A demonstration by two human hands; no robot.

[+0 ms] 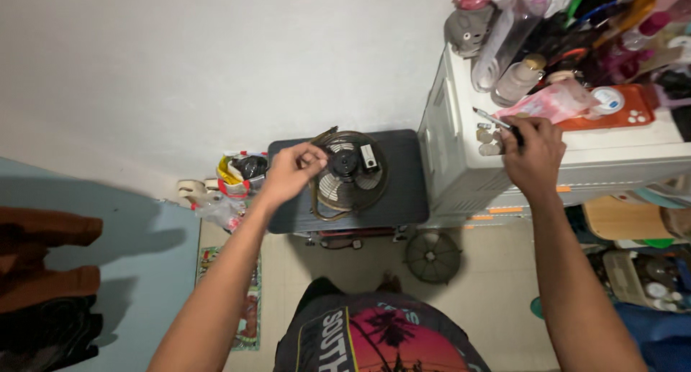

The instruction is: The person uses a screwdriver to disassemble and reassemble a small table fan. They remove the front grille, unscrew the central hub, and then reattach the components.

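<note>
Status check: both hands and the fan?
Left hand pinching fan rim. Right hand gripping pen-like tool on white cabinet. Detached grille on floor.

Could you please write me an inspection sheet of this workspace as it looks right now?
Surface: a dark stool against the wall, beside a white cabinet.
Job's things: a small fan lies on the stool with its front grille off; a round grille lies on the floor below.
Clutter: bottles, a pink packet and an orange tray crowd the cabinet top; bags sit left of the stool.
Grippers: left hand pinches at the fan's rim; right hand holds a screwdriver on the cabinet.
Cables: nothing seen.
Surroundings: white wall, tiled floor, floor mat, dark clothes at left.
</note>
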